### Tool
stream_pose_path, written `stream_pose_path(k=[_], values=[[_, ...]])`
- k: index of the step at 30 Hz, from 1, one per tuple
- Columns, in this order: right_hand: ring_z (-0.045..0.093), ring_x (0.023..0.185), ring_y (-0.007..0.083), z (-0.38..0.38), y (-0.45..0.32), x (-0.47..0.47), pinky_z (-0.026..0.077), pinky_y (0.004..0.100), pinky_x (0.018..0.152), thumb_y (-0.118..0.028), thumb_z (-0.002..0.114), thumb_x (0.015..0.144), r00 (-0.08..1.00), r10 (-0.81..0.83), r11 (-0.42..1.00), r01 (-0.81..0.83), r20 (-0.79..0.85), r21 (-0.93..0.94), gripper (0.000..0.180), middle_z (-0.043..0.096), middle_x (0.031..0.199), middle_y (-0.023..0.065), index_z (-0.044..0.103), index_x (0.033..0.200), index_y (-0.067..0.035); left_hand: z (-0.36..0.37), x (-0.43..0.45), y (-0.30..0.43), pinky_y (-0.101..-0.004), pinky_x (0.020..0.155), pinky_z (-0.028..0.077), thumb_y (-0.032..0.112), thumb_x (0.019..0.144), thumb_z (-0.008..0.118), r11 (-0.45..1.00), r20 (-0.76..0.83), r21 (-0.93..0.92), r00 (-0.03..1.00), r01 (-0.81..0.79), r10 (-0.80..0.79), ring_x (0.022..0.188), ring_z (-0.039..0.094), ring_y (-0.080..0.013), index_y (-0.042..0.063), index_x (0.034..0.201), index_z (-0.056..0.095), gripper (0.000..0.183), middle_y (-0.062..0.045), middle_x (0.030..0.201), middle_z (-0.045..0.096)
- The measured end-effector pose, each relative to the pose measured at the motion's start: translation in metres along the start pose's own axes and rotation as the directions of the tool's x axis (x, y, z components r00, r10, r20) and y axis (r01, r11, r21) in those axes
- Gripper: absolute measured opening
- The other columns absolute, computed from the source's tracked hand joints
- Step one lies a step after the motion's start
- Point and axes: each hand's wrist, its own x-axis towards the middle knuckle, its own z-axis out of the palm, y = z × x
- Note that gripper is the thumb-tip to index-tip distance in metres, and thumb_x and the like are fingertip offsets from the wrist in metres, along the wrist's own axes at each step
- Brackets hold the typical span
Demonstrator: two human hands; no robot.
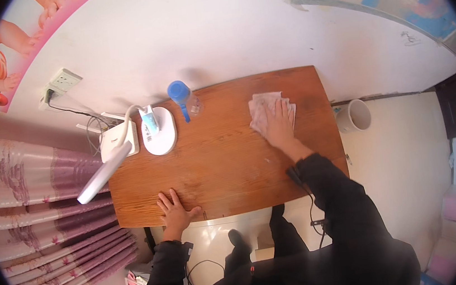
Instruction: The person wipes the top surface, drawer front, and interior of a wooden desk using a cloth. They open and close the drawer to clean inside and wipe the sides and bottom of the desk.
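My right hand (280,126) lies on a pale, folded cloth (259,109), holding it down against the wooden desk (225,155) toward its right side. Fingers cover part of the cloth, and its edges stick out around them. At the desk's front left edge, my left hand (176,212) rests palm down with fingers spread and nothing in it. Both forearms are in dark sleeves. Faint pale marks show on the desktop between the hands.
A clear bottle with a blue lid (179,90) stands near the wall. Left of it are a white desk lamp (165,143) and a white router (120,140). A black cable (295,175) hangs over the front edge. A bin (353,116) stands on the right; curtains (38,177) hang left.
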Motion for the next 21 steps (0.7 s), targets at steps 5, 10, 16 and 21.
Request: stream_pose_path(k=[5,10,16,21], values=[[0.047,0.145,0.0431,0.053,0.021,0.071,0.04,0.0657,0.108,-0.053,0.073,0.096,1.0,0.027,0.995,-0.026,0.002,-0.095,0.067,0.059,0.149,0.0234,0.068,0.152,-0.016,0.005,0.004,-0.006,-0.0826,0.119,0.034,0.083,0.076,0.085,0.999,0.016,0.04,1.0,-0.002,0.001,0.17,-0.003,-0.0562,0.013,0.182,0.003,0.151,-0.034,0.184,-0.013],[0.033,0.162,0.0487,0.003,0.02,0.077,0.025,0.0655,0.131,-0.038,0.069,0.106,0.917,0.086,0.967,-0.171,0.39,0.19,0.067,0.039,0.172,0.0319,0.056,0.16,0.001,0.002,0.0,-0.001,-0.0822,0.12,0.032,0.084,0.077,0.084,0.999,0.036,0.04,0.999,0.034,-0.035,0.171,-0.003,-0.0557,0.015,0.182,0.002,0.15,-0.033,0.184,-0.013],[0.048,0.142,0.0499,-0.093,0.051,-0.075,0.039,0.0612,0.115,-0.018,0.074,0.1,0.964,-0.256,0.949,0.238,0.066,0.208,0.057,0.053,0.153,0.0283,0.059,0.15,0.004,0.002,0.002,-0.001,-0.0822,0.12,0.031,0.08,0.077,0.087,0.998,0.029,0.038,0.998,0.054,-0.055,0.171,-0.005,-0.0555,0.016,0.182,0.001,0.15,-0.031,0.185,-0.014],[0.04,0.154,0.0605,-0.16,0.11,-0.227,0.035,0.0686,0.127,-0.02,0.08,0.095,0.924,-0.086,0.99,0.038,0.371,0.136,0.067,0.044,0.166,0.0378,0.056,0.149,0.012,0.009,0.004,-0.008,-0.0834,0.121,0.028,0.072,0.077,0.092,0.999,0.012,-0.042,1.0,0.018,-0.017,0.171,-0.008,-0.0535,0.017,0.182,-0.001,0.151,-0.029,0.186,-0.016]])
